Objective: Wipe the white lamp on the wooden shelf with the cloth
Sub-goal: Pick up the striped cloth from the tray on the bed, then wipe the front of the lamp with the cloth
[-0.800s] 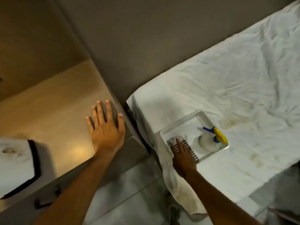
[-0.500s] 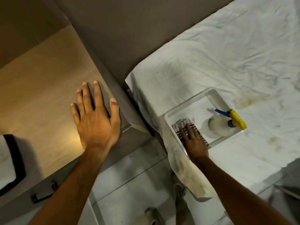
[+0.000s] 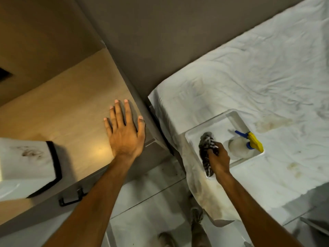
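I count one striped cloth (image 3: 207, 154), bunched in my right hand (image 3: 219, 159) over one white tray (image 3: 213, 125) holding one spray bottle (image 3: 243, 146), lower right. My left hand (image 3: 124, 132) lies flat, fingers spread, on the wooden shelf (image 3: 62, 107); one white lamp (image 3: 23, 166) sits far left.

The left hand (image 3: 124, 136) lies flat, fingers (image 3: 117, 114) spread, while the right hand (image 3: 218, 160) is curled closed, arm extended.

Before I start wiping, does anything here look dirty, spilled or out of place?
Yes. The white sheet on the bed has yellowish-brown stains beside the tray and along its hanging edge. The white lamp on the wooden shelf also shows dark smudges.
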A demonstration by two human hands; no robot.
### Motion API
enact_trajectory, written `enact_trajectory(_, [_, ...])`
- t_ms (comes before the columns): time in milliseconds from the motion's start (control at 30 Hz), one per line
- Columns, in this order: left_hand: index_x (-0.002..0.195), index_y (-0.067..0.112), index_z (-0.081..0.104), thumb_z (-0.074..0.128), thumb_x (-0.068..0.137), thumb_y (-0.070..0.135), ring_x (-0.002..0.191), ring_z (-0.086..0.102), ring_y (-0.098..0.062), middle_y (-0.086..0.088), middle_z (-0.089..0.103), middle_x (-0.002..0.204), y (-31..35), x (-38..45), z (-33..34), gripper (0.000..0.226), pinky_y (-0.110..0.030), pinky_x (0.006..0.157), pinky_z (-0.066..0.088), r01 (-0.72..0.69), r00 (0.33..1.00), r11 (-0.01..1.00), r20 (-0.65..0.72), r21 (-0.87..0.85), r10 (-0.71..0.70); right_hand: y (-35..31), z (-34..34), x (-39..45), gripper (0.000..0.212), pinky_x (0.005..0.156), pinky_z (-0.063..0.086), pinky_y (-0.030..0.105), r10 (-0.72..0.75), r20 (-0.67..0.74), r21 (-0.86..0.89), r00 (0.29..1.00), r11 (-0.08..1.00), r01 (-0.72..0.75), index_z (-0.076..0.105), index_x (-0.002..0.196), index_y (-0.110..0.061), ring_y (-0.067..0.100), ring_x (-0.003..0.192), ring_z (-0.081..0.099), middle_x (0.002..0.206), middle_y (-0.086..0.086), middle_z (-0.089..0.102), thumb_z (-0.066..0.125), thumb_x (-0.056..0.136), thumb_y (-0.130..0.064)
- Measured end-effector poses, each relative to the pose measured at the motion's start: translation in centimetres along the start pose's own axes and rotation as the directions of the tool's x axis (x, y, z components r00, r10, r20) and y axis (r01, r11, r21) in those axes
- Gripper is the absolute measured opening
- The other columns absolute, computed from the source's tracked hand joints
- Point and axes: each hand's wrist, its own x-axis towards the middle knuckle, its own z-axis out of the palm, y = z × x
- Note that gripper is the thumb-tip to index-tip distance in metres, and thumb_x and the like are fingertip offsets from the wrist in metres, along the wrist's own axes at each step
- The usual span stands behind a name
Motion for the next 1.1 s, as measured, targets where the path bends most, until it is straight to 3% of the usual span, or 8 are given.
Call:
enact_trajectory(133, [0.164,0.018,-0.004,0.021,0.105,0.057,0.160,-0.010,-0.029,-0.010,-0.007,0.174,0.7,-2.1,-4.4,0.075,-0.058,0.130,0.001,-0.022,0.988,0.995,0.149,-0.093,0.036,-7.5,-2.3,-7.9,0.031,0.095,0.054,0.041,0.267,0.409,0.527,0.872,0.712,-0.465,0.076,0.107,-0.012,0.026,0.098,0.074,0.117,0.015,0.074,0.058,0.095,-0.033])
enact_trajectory(200, [0.164,0.018,0.001,0.025,0.105,0.056,0.161,-0.006,-0.026,-0.008,-0.001,0.174,0.3,-4.7,-8.0,0.074,-0.054,0.131,0.002,-0.077,0.996,0.979,0.036,-0.189,0.085,-12.5,-2.1,-12.9,0.032,0.080,0.059,0.035,0.074,0.787,0.400,0.612,0.694,-0.598,0.079,0.088,-0.009,0.025,0.082,0.075,0.099,0.013,0.077,0.063,0.093,-0.036])
enact_trajectory(233, [0.164,0.020,0.003,0.026,0.105,0.056,0.161,-0.004,-0.024,-0.007,0.002,0.174,-0.3,-6.0,-10.0,0.073,-0.051,0.131,0.003,-0.103,0.995,0.969,-0.036,-0.223,0.098,-14.1,-1.4,-14.9,0.027,0.082,0.059,0.037,-0.013,0.838,0.371,0.545,0.747,-0.552,0.076,0.092,-0.006,0.028,0.086,0.075,0.097,0.014,0.076,0.061,0.095,-0.028])
enact_trajectory(367, [0.163,0.017,0.015,0.038,0.103,0.041,0.161,0.006,-0.021,-0.005,0.020,0.172,-5.5,-9.1,-16.9,0.068,-0.047,0.131,0.011,-0.182,0.939,0.958,-0.327,-0.220,0.104,-18.9,0.8,-20.9,0.029,0.081,0.062,0.036,-0.190,0.476,0.307,0.858,0.951,0.041,0.068,0.124,-0.025,0.025,0.102,0.075,0.109,0.000,0.079,0.064,0.096,-0.017])
enact_trajectory(533, [0.159,0.011,0.031,0.042,0.102,0.028,0.158,0.022,-0.026,-0.011,0.033,0.167,-16.5,-10.1,-21.5,0.061,-0.050,0.129,0.022,0.015,0.869,0.965,-0.474,-0.262,-0.142,-25.6,9.9,-29.8,0.033,0.088,0.061,0.030,-0.496,0.552,0.168,0.670,0.853,0.493,0.065,0.126,-0.022,0.012,0.102,0.073,0.110,-0.005,0.077,0.065,0.094,-0.011])
enact_trajectory(700, [0.162,0.013,0.020,0.024,0.105,0.039,0.160,0.014,-0.025,-0.008,0.022,0.171,-26.7,-9.6,-19.7,0.063,-0.048,0.131,0.014,0.170,0.928,0.927,-0.261,-0.333,-0.264,-28.8,19.5,-35.3,0.034,0.077,0.060,0.015,-0.723,0.474,-0.028,0.503,0.559,0.829,0.064,0.128,-0.023,0.001,0.091,0.070,0.096,-0.017,0.069,0.062,0.095,-0.014])
enact_trajectory(867, [0.164,0.016,0.008,0.023,0.110,0.036,0.161,0.005,-0.022,-0.002,0.009,0.173,-30.7,-8.6,-16.6,0.059,-0.043,0.131,-0.001,0.150,0.980,0.934,-0.078,-0.325,-0.185,-27.7,26.4,-37.8,0.043,0.072,0.056,0.026,-0.765,0.589,-0.204,0.259,0.169,0.964,0.055,0.139,-0.033,0.016,0.093,0.071,0.113,-0.002,0.075,0.060,0.097,-0.022])
enact_trajectory(1100, [0.163,0.016,0.009,0.042,0.105,0.036,0.161,0.002,-0.020,-0.003,0.010,0.173,-31.3,-8.2,-14.7,0.070,-0.041,0.130,-0.004,0.041,0.982,0.896,-0.146,-0.442,-0.117,-22.4,28.2,-38.6,0.058,0.120,0.038,0.036,-0.664,0.722,-0.269,0.194,-0.011,0.963,0.043,0.149,-0.012,0.018,0.146,0.041,0.156,0.004,0.044,0.062,0.095,-0.008])
